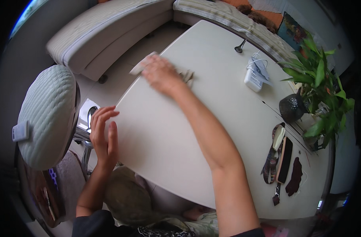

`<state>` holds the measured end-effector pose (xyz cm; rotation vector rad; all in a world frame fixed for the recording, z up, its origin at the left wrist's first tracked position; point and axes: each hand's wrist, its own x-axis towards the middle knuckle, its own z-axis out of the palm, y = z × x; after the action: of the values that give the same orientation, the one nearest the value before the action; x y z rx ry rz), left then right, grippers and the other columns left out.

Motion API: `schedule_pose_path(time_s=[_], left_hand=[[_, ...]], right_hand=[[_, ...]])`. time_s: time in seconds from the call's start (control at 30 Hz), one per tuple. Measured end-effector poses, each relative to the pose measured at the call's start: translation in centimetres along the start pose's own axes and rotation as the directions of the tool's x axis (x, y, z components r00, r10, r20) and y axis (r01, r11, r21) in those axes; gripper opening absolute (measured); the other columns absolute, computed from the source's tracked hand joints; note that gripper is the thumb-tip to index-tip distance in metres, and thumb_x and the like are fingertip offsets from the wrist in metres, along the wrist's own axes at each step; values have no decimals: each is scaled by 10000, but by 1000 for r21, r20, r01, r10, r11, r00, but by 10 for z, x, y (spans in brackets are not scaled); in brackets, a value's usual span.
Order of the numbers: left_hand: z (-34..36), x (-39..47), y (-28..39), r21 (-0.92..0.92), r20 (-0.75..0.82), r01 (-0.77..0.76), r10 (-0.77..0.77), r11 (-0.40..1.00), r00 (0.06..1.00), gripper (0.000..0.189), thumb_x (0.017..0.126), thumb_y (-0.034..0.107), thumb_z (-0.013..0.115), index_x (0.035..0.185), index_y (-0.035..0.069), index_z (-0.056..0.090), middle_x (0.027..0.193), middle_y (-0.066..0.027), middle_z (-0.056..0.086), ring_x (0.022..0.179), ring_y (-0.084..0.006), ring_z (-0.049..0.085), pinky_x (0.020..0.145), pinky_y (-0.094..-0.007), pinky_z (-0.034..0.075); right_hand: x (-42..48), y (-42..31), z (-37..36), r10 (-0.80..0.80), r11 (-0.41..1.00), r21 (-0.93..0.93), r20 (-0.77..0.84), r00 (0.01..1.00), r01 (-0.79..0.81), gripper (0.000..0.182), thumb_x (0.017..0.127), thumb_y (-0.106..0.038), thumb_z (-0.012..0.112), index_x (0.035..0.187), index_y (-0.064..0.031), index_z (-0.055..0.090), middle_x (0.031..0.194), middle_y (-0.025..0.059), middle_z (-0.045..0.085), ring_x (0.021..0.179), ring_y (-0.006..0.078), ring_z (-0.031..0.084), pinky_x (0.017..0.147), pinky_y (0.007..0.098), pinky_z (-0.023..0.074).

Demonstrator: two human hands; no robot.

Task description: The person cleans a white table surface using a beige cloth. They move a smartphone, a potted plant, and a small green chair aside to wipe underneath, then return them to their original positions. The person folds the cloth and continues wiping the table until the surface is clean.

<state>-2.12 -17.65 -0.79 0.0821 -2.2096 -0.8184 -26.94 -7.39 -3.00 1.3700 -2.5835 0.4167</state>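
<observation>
My right hand [159, 72] reaches across the white table [156, 127] to its left edge, its outline blurred. Beneath its fingers is a pale cloth or tissue [137, 67], one end sticking out past the edge. Close by the wrist lies a small grey-brown crumpled thing [187, 76], partly hidden by the hand; I cannot tell what it is. At the near left corner of the table my left hand [105, 130] is raised, fingers apart, holding nothing.
A padded stool seat [47, 118] stands left. On the table's right are a potted plant [291, 108], a white power strip or adapter [254, 78], a patterned strap [269, 169], a black-faced brush or pad [285, 160] and a dark red cloth piece [294, 177]. A metal spoon-like object [239, 48] lies farther back.
</observation>
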Motion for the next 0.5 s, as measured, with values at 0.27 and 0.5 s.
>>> schedule_pose_path(time_s=[0.27, 0.5], left_hand=[[-11, -4, 0, -222, -160, 26, -63, 975, 985, 287, 960, 164, 440, 1153, 16, 592, 1301, -177, 557, 1243, -296, 495, 1074, -407, 333], [-32, -26, 3, -283, -204, 60, -122, 957, 971, 342, 1027, 250, 411, 1185, 11, 596, 1318, -172, 566, 1274, -269, 493, 1108, -395, 303]], right_hand=[[-139, -119, -29, -340, 885, 322, -43, 939, 335, 471, 966, -196, 537, 1420, -91, 465, 1480, 133, 437, 1404, 277, 371, 1177, 427, 265], [-231, -49, -100, 251, 868, 492, -332, 909, -60, 369, 914, 9, 532, 1280, -10, 573, 1391, 189, 512, 1281, 348, 489, 1101, 416, 388]])
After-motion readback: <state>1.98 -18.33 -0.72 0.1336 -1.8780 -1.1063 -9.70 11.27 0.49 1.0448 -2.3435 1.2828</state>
